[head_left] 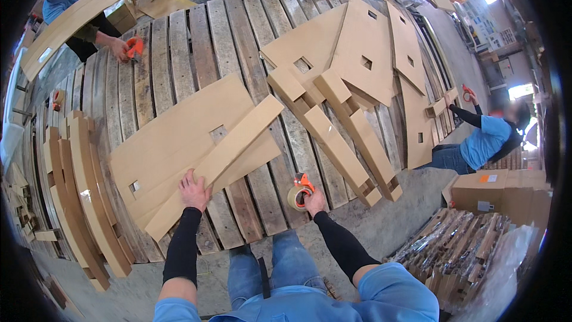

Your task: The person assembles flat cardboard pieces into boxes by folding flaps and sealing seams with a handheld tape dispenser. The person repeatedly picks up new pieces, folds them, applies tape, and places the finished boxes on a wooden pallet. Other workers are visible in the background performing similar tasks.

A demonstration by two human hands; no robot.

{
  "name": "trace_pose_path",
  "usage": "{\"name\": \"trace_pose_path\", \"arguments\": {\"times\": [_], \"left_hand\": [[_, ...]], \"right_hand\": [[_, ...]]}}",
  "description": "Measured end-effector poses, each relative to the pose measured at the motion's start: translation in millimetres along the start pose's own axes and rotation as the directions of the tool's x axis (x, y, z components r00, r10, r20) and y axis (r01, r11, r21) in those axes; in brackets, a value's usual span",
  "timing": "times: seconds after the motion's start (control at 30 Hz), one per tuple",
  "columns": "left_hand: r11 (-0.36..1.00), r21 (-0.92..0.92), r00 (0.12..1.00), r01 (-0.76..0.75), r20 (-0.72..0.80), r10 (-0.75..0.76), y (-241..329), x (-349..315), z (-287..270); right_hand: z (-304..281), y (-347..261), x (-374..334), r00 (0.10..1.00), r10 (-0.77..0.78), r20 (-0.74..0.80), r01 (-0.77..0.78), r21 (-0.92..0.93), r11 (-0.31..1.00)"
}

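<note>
My left hand [195,191] lies with fingers spread on a long, narrow folded cardboard piece [241,138]. That piece rests slantwise over a flat cardboard sheet [161,137] with square cut-outs. In my right hand [316,201] is an orange tape dispenser [302,186] with a roll of tape, held just above the slatted wooden table [256,203] near its front edge. To the right of the dispenser lie two long folded cardboard strips [333,140] with open gaps along them.
More cut-out cardboard sheets [363,48] overlap at the back right. Folded cardboard strips [83,191] are stacked at the left. One co-worker [485,137] is at the right edge; another person's hand [122,49] holds an orange dispenser [134,49] far left. Wrapped bundles [450,250] stand on the floor.
</note>
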State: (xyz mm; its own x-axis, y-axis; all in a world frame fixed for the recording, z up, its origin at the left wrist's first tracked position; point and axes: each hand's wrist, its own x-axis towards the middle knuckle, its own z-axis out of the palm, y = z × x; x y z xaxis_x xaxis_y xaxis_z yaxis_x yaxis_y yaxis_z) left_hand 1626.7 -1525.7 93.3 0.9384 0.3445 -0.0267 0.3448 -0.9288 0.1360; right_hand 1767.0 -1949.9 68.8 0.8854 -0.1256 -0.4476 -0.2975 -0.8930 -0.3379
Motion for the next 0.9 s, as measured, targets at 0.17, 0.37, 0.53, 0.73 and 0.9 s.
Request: {"name": "trace_pose_path", "arguments": {"times": [0.17, 0.37, 0.53, 0.73, 0.9], "left_hand": [[1.0, -0.009, 1.0, -0.001, -0.008, 0.001, 1.6, -0.6, -4.2], [0.999, -0.046, 1.0, 0.003, -0.024, -0.004, 4.4, 1.5, -3.8], [0.998, -0.063, 1.0, -0.007, -0.031, 0.005, 3.9, 1.8, -2.2], [0.999, -0.029, 1.0, 0.014, 0.025, -0.014, 3.8, -1.2, -5.2], [1.0, -0.023, 1.0, 0.016, 0.015, -0.016, 1.3, 1.1, -3.1]], "right_hand": [[-4.3, -7.5, 2.6, 0.998, 0.041, 0.046, -0.04, -0.028, 0.999], [1.8, 3.5, 2.7, 1.0, -0.005, -0.017, 0.005, 0.019, 1.0], [1.9, 2.4, 2.6, 0.998, -0.033, -0.044, 0.035, 0.049, 0.998], [1.0, 1.1, 0.8, 0.997, -0.073, -0.034, 0.074, 0.034, 0.997], [14.3, 13.7, 7.0, 0.987, -0.109, -0.115, 0.115, 0.044, 0.992]]}}
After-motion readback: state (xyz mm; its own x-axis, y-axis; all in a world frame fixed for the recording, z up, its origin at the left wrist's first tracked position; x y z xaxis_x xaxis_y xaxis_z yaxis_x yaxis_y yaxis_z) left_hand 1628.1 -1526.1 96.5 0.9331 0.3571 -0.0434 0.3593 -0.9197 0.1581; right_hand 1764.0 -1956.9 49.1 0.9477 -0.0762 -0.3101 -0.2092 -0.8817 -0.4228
